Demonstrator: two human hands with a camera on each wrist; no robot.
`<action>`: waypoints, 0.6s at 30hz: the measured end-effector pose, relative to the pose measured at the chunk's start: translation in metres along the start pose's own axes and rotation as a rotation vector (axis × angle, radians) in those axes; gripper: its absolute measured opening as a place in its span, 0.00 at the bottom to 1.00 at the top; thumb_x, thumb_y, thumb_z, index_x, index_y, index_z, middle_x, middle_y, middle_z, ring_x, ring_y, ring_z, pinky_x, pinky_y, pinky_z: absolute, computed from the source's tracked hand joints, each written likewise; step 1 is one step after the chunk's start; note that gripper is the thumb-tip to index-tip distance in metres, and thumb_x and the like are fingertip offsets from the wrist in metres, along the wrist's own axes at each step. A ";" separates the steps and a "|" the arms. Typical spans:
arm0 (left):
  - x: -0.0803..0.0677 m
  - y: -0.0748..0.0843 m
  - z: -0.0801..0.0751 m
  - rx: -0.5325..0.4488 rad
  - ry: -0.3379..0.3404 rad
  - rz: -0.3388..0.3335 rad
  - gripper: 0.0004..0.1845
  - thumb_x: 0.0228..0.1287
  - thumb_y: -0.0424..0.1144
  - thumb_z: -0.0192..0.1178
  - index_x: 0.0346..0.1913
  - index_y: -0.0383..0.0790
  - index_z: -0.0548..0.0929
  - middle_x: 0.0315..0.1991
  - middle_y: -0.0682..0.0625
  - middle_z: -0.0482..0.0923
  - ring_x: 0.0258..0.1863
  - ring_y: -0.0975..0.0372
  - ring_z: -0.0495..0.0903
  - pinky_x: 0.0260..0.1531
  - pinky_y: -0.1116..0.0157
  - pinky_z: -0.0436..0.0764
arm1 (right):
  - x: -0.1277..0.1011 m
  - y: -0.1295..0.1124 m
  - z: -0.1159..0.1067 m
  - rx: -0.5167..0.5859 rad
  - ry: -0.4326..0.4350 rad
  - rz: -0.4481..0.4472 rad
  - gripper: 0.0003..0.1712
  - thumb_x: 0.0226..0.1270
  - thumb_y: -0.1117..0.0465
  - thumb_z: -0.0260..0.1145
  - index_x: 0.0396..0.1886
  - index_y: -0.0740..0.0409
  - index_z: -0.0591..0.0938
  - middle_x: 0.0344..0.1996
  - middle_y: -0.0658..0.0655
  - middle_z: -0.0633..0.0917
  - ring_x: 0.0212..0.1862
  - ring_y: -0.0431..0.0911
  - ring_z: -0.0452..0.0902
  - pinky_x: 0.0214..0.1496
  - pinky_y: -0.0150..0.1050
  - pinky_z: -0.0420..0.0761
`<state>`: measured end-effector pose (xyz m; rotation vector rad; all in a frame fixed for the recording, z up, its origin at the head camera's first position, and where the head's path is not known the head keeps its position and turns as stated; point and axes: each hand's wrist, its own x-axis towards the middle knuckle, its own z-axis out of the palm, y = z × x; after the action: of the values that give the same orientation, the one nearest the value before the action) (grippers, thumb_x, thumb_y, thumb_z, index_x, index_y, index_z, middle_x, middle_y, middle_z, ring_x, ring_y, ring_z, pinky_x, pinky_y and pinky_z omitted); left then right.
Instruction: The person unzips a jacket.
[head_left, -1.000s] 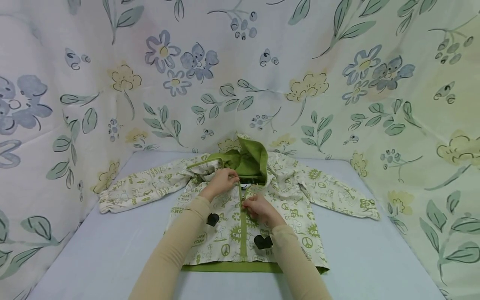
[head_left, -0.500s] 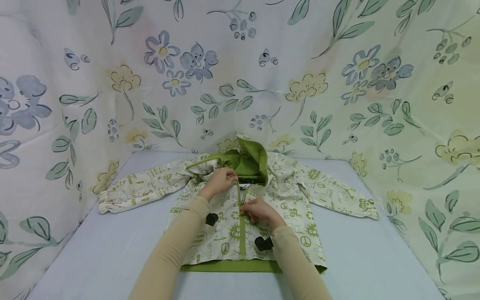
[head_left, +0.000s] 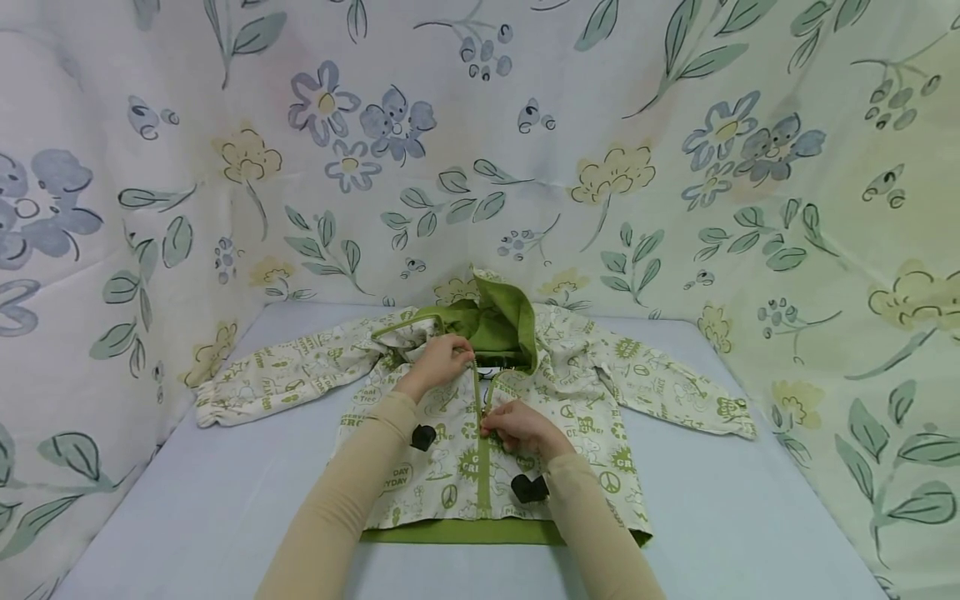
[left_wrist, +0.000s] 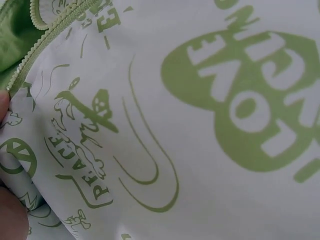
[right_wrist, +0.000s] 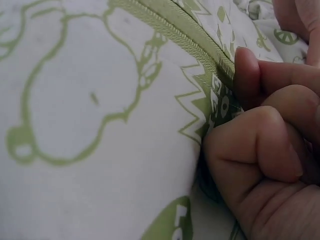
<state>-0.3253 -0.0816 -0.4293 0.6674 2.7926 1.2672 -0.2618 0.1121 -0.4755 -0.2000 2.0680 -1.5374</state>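
The hooded jacket (head_left: pixel 487 417) lies flat on its back on the pale blue table (head_left: pixel 187 500), sleeves spread to either side and the green-lined hood (head_left: pixel 498 321) propped against the flowered backdrop (head_left: pixel 480 150), so the whole front faces me and the zipper (head_left: pixel 482 454) runs straight toward my chest. That layout lets me work the closure without lifting the cloth.

My left hand (head_left: pixel 442 362) sits up at the collar, fingers curled onto the left edge of the opening just below the hood. I hold it there to keep the fabric taut and the teeth in line; the left wrist view shows only the printed cloth and a strip of zipper teeth (left_wrist: pixel 47 35) at its edge, with a fingertip barely in frame.

My right hand (head_left: pixel 517 427) is lower, at the point where the two front edges meet. Its fingers are bent tight together, thumb (right_wrist: pixel 260 145) pressed toward the forefinger against the zipper tape (right_wrist: pixel 175 35). I take it that I am pinching the slider or its pull, but the piece itself is hidden under my fingers, so I cannot be sure which. Above my right hand the front is parted in a narrow V; below it the zipper is joined down to the green hem (head_left: pixel 465 533).
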 end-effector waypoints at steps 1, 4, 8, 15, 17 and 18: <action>0.000 0.000 0.000 0.001 0.001 0.001 0.11 0.68 0.38 0.54 0.44 0.35 0.82 0.44 0.48 0.76 0.32 0.60 0.73 0.32 0.61 0.74 | 0.000 0.001 0.000 0.005 -0.002 0.003 0.14 0.66 0.61 0.59 0.28 0.66 0.84 0.04 0.47 0.62 0.10 0.38 0.59 0.14 0.31 0.64; 0.000 0.000 0.000 0.003 0.002 0.002 0.11 0.68 0.38 0.54 0.44 0.35 0.82 0.44 0.48 0.76 0.33 0.60 0.74 0.33 0.60 0.74 | -0.001 0.002 0.001 0.008 -0.014 0.005 0.14 0.66 0.61 0.60 0.28 0.67 0.84 0.03 0.47 0.62 0.09 0.38 0.59 0.13 0.31 0.63; 0.000 0.001 0.000 0.005 0.006 0.004 0.10 0.68 0.38 0.55 0.44 0.36 0.82 0.46 0.47 0.76 0.37 0.59 0.75 0.36 0.60 0.75 | -0.002 0.003 0.001 0.018 -0.047 0.012 0.14 0.67 0.62 0.59 0.29 0.68 0.84 0.03 0.47 0.61 0.09 0.38 0.57 0.14 0.31 0.62; -0.002 0.003 -0.004 -0.001 -0.002 0.001 0.10 0.68 0.39 0.54 0.43 0.37 0.83 0.43 0.48 0.76 0.33 0.59 0.74 0.34 0.59 0.74 | -0.005 0.001 0.002 0.031 -0.072 0.024 0.14 0.67 0.62 0.59 0.29 0.69 0.84 0.04 0.47 0.62 0.10 0.38 0.56 0.15 0.31 0.62; -0.003 0.002 -0.004 -0.003 0.004 -0.003 0.09 0.68 0.39 0.55 0.42 0.39 0.83 0.43 0.49 0.76 0.33 0.60 0.74 0.34 0.59 0.74 | -0.006 0.002 0.002 0.049 -0.077 0.035 0.14 0.67 0.62 0.59 0.29 0.68 0.84 0.04 0.48 0.64 0.10 0.38 0.56 0.15 0.31 0.63; -0.003 0.002 -0.005 -0.002 0.006 -0.005 0.09 0.68 0.40 0.55 0.42 0.41 0.83 0.43 0.49 0.76 0.34 0.60 0.74 0.35 0.59 0.73 | -0.006 0.002 0.002 0.056 -0.081 0.040 0.14 0.67 0.62 0.59 0.29 0.67 0.84 0.04 0.48 0.65 0.10 0.38 0.56 0.15 0.31 0.63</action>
<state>-0.3226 -0.0847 -0.4252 0.6571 2.7952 1.2735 -0.2555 0.1140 -0.4762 -0.1964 1.9526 -1.5357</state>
